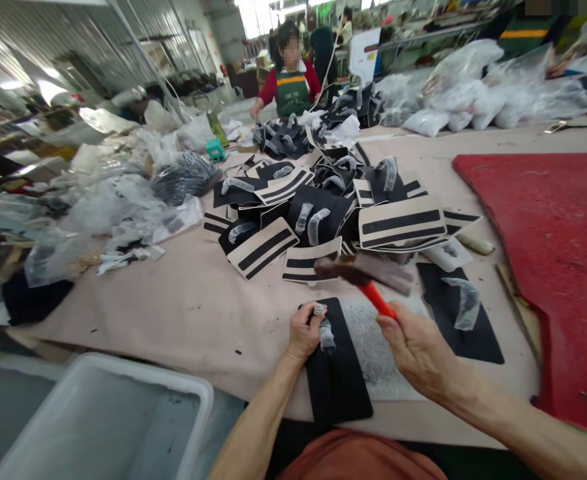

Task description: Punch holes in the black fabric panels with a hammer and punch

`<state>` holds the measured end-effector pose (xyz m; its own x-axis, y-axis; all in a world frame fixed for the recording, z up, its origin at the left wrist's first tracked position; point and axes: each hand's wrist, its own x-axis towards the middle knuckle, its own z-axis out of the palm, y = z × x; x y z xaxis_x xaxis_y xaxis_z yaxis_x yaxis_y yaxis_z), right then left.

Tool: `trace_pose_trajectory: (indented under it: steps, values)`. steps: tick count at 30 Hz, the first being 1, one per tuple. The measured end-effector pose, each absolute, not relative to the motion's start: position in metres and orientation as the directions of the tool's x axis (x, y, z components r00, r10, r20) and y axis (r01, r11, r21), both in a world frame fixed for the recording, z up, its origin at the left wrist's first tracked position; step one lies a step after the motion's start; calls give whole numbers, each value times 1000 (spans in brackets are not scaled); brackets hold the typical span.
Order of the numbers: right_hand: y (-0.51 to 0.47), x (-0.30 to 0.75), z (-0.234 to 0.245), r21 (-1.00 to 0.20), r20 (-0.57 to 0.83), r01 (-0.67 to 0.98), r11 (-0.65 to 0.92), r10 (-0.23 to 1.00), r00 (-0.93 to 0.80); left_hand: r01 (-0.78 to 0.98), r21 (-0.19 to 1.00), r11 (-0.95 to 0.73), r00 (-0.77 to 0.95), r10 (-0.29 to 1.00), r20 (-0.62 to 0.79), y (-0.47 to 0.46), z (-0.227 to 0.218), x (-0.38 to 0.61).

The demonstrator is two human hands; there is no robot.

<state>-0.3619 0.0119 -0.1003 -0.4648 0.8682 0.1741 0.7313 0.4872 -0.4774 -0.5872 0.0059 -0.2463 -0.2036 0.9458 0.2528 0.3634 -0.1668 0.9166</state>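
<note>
Head — hammer (374,295) in right hand (420,343)

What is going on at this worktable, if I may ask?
The person's right hand holds a hammer in the air. The left hand grips a metal-topped tool near the far end of a black panel on the worktable. Another black panel lies to the right, and more panels are heaped beyond.

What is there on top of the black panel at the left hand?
The left hand is at the panel's far end, gripping a metal tool; plastic wrap lies nearer. What the hand and wrap cover cannot be seen.
</note>
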Motion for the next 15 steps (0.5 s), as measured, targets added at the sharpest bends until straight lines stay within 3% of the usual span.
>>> trace_pose_trajectory:
  steps: [3,5,11,13,15]
  values:
    - [8,-355,-117,-292,-62,766,573,788,-613,322,931,-172,-217,944,249,4,-245,-585]
    - [9,-350,-121,-255,-207,780,572,755,-622,311,934,-175,-223,942,251,3,-245,-585]
    - [25,-329,-139,-515,-310,805,295,811,-496,363,916,-171,-225,938,264,4,-245,-585]
    - [28,-316,-158,-518,-343,827,217,834,-433,349,920,-179,-220,939,266,5,-246,-585]
    - [26,-305,-174,-435,-319,877,204,876,-362,340,923,-182,-210,941,263,5,-247,-585]
